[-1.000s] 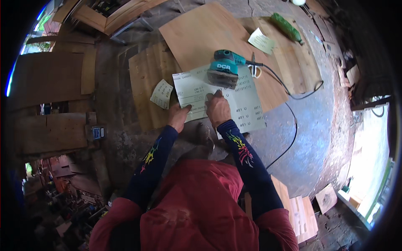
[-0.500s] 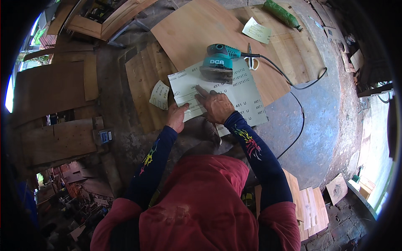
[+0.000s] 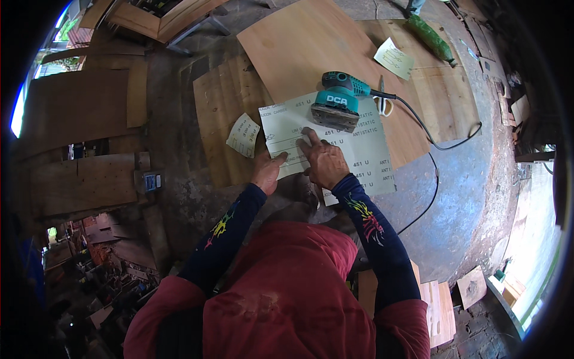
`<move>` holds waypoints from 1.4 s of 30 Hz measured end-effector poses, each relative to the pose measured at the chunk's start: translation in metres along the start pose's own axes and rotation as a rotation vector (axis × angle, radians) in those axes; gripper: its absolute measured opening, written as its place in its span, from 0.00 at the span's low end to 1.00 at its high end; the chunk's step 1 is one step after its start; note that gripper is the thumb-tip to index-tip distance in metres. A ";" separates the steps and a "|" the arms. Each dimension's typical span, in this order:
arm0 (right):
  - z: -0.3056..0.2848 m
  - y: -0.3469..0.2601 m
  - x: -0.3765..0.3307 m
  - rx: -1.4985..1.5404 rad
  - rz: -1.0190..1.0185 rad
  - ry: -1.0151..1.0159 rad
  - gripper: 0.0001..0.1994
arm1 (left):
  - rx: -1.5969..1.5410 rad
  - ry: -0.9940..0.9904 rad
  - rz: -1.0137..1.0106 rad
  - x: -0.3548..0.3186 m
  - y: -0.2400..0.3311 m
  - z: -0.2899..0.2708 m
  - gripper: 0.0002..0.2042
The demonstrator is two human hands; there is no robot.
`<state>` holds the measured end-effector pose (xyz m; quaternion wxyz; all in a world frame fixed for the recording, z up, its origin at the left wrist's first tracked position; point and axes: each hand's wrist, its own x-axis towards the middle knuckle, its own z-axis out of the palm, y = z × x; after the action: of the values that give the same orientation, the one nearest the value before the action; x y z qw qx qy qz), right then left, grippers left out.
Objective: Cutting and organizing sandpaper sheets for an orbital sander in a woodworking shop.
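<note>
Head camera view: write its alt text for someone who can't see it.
A person's left hand and right hand touch a large printed sheet, with a teal sander resting on it. Scissors lie on a wooden board beside the sander, and a small paper slip lies to the sheet's left.

Both forearms [image 3: 230, 224] converge forward. Left hand [image 3: 269, 171]: thumb [image 3: 278, 160] angled right. Right hand [image 3: 328, 163]: back facing up, angled inward, index finger [image 3: 311, 136] extended forward and left.
</note>
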<state>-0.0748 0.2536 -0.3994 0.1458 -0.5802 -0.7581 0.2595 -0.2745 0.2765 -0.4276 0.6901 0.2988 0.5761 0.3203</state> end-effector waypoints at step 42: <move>-0.154 0.205 0.005 -0.499 0.187 0.012 0.22 | -0.355 0.216 0.092 -0.067 -0.093 0.082 0.15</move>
<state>0.1687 0.3318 -0.3884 -0.0220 -0.6672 -0.7409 0.0734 -0.1931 0.1631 -0.4469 0.6508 0.1621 0.5671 0.4781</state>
